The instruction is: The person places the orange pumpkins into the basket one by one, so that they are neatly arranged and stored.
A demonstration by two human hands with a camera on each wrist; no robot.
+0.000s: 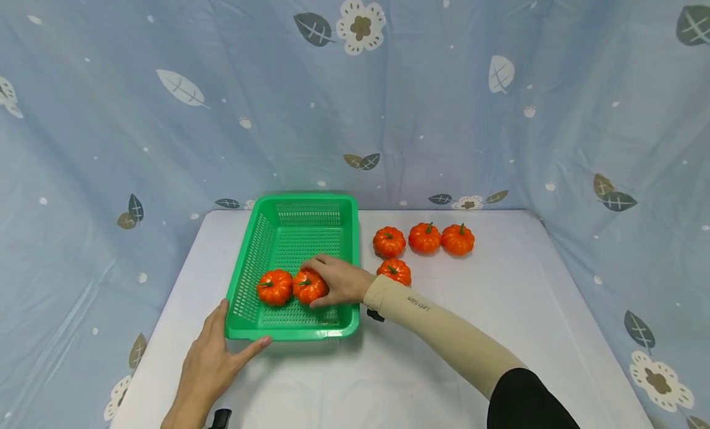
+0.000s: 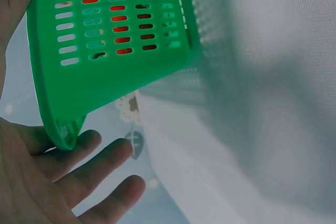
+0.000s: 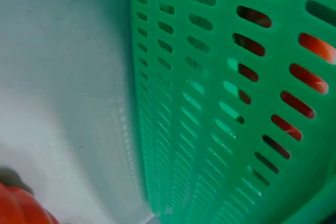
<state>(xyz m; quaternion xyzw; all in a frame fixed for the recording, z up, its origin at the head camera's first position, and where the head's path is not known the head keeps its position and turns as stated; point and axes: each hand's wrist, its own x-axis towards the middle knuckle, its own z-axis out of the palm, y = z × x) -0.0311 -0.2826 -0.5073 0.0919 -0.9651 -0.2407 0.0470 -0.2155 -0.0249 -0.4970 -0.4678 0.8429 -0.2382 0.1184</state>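
Observation:
A green plastic basket (image 1: pixel 302 335) with slotted sides stands on the table, holding two small orange pumpkins. My right hand (image 1: pixel 342 281) reaches over the basket's right side and holds one pumpkin (image 1: pixel 308 287), thumb on the near side and fingers on the far side. To its left lies the other pumpkin (image 1: pixel 274 288). At the near left corner, my left hand (image 1: pixel 211 355) rests against the rim with fingers spread and thumb along the front edge. In the left wrist view its fingers (image 2: pixel 105 163) extend straight past the basket corner. The right wrist view shows no hand, just the basket wall (image 3: pixel 210 103).
Right of the basket, several more pumpkins lie on the white table (image 1: pixel 499 306): one near the basket (image 1: pixel 389 241), a pair farther right (image 1: pixel 440 238), and one (image 1: pixel 395 271) partly behind my right forearm. A blue patterned curtain (image 1: pixel 355 108) hangs behind the table.

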